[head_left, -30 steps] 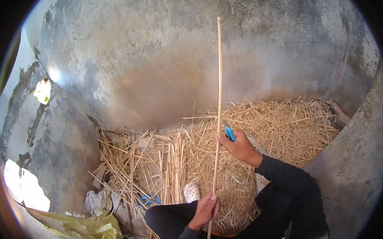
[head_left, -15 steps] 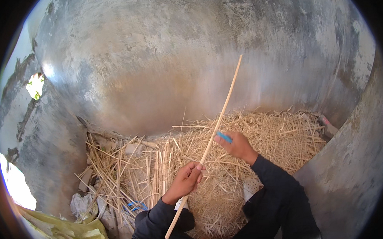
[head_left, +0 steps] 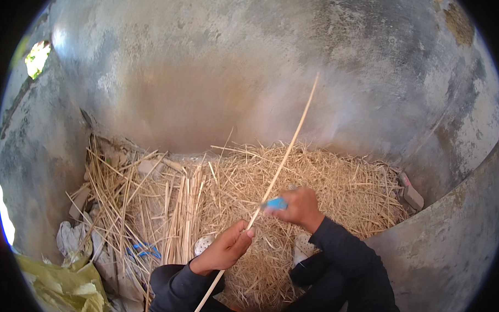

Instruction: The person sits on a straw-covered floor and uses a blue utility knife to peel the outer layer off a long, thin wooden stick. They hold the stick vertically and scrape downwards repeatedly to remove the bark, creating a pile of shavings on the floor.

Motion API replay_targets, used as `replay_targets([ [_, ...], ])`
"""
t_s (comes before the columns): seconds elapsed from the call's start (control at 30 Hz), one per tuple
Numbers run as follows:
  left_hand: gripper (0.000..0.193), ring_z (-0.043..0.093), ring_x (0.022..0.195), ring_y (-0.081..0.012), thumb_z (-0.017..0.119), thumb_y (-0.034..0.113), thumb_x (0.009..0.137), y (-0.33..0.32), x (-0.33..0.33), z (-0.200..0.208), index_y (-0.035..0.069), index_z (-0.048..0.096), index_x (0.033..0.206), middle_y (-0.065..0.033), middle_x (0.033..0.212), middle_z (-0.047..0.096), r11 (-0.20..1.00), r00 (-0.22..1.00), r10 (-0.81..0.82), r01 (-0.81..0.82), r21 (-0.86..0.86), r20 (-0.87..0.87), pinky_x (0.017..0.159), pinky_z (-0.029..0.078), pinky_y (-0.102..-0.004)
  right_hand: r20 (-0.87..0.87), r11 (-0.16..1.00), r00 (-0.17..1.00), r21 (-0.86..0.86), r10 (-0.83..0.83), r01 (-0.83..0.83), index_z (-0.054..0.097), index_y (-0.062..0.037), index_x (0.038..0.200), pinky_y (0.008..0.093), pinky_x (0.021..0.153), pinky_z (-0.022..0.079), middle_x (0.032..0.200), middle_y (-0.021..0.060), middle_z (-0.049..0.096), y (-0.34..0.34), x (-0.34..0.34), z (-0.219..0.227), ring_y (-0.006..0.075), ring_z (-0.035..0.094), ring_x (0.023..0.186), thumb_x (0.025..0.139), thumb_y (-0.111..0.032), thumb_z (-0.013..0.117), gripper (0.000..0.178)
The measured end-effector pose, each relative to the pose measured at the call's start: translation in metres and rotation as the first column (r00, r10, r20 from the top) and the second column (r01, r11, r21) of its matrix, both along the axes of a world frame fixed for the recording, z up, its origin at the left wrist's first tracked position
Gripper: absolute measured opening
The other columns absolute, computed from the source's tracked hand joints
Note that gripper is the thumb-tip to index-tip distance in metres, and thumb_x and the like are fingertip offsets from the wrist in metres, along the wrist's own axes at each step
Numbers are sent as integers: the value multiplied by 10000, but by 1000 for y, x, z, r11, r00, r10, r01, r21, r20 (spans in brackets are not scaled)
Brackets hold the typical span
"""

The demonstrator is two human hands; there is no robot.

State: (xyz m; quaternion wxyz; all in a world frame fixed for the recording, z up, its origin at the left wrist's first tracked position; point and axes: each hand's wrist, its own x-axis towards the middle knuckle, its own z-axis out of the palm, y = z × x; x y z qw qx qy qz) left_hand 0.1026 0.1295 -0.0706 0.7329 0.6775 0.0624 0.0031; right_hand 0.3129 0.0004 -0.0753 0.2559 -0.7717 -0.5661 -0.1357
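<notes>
A grey, stained wall (head_left: pixel 203 91) rises beyond both grips and curves round to either side of them. A broad heap of pale shavings (head_left: pixel 338 177) spreads between the wall and the hands, reaching well to the right of the right grip and down beneath both. Left of the left grip, a row of split strips (head_left: pixel 186 205) lies lengthwise, with a looser tangle farther out; well apart on that same side, a crumpled yellow-green sheet (head_left: pixel 62 289) sits low. A long, slender stick (head_left: pixel 293 140) passes through the left grip at a slant, its lower end toward the person and its longer part running up and to the right. The left hand (head_left: pixel 224 248) is closed round the stick, thumb along it. The right hand (head_left: pixel 298 208), blurred, is curled tight round a blue-handled tool. Two pale, perforated shoes (head_left: pixel 203 244) stand near the grips, one just left of the left hand, one below the right. The blue-handled tool (head_left: pixel 276 203) points at the stick just above the left grip; whether its tip touches is too blurred to tell.
</notes>
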Motion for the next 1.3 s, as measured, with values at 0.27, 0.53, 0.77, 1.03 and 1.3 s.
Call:
replay_targets([
  [0.27,195,336,573,-41,427,240,1010,-5,-37,-5,57,449,948,49,653,381,998,990,30,-37,-45,-139,502,306,-229,-113,997,992,-53,54,-60,602,-104,555,372,398,407,447,69,507,4,-18,-12,247,535,387,763,-733,529,666],
  [0.53,216,365,543,-44,449,172,992,-69,-67,2,23,457,1148,28,644,403,932,922,362,-355,77,-135,503,330,-226,-127,969,966,-66,227,-236,603,-103,541,382,405,423,437,73,511,7,-37,-15,262,533,379,721,-799,502,726],
  [0.77,258,505,819,-225,484,193,978,-99,-97,-42,-11,532,1129,-97,874,518,879,941,338,-310,362,-17,743,429,-351,-196,958,965,-259,-174,120,609,-89,553,379,415,427,435,107,507,3,23,-20,278,561,414,752,-806,444,762],
  [1.03,223,499,876,-248,471,137,968,-105,-90,-5,-2,511,1138,-130,915,503,862,930,362,-357,360,55,804,424,-341,-215,993,977,-113,5,-30,624,-76,576,406,439,437,438,115,510,-8,-10,-13,282,540,403,793,-765,435,747],
  [1.3,185,491,848,-228,465,156,973,-104,-83,28,10,513,1075,-125,903,493,897,947,318,-285,338,-44,789,419,-332,-200,986,974,-108,105,-128,645,-87,581,397,420,409,453,100,515,-20,-22,-11,268,525,405,809,-730,464,706],
])
